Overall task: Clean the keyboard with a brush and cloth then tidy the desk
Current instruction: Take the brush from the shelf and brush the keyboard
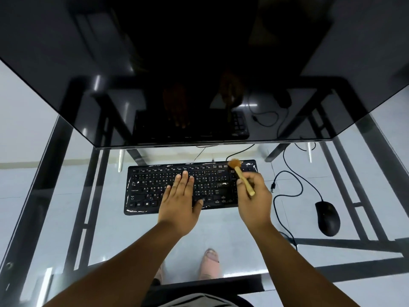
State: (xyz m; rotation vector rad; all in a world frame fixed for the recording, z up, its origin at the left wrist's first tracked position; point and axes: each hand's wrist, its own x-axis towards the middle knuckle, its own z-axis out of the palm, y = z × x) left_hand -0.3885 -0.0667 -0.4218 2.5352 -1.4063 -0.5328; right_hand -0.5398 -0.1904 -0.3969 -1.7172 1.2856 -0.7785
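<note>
A black keyboard (152,187) lies flat on the glass desk (232,242), in front of the monitor. My left hand (180,202) rests flat on its middle keys, fingers spread and holding nothing. My right hand (254,198) grips the wooden handle of a small brush (240,173). The brush's tan bristles touch the keyboard's top right corner, near the number pad. No cloth is in view.
A large dark monitor (199,85) fills the upper half of the view and overhangs the desk. A black mouse (328,218) sits to the right, its cable (287,191) looping between it and the keyboard. Black frame bars and my feet show through the glass.
</note>
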